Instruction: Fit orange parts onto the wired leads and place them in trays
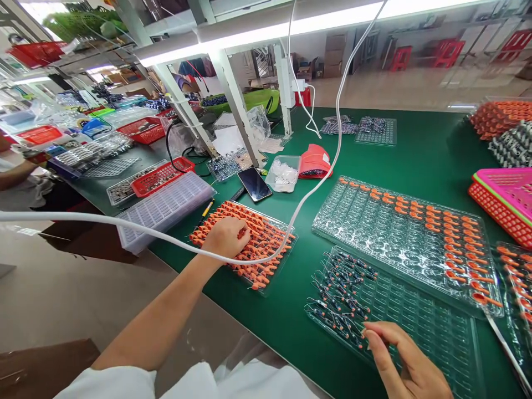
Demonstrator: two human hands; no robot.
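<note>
My left hand (226, 237) lies curled over a clear tray packed with orange spoon-shaped plastic pieces (260, 249). Its fingers are bent closed; what they hold, if anything, is hidden. At the lower right, my right hand (405, 360) pinches thumb and forefinger at the edge of a cluster of small dark parts with thin wire leads and orange tips (338, 296). One such part seems to be between the fingertips. These parts lie on the left side of a clear moulded tray (424, 316). Behind it, a larger clear tray (374, 227) carries orange pieces along its far and right sides.
A white cable (341, 105) hangs across the view, passing before my left wrist. A phone (255, 184), a box of white bits (283, 173) and a red pouch (315, 162) lie behind the left tray. Pink and red baskets (505, 199) stand right; metal tweezers (505, 343) lie below them.
</note>
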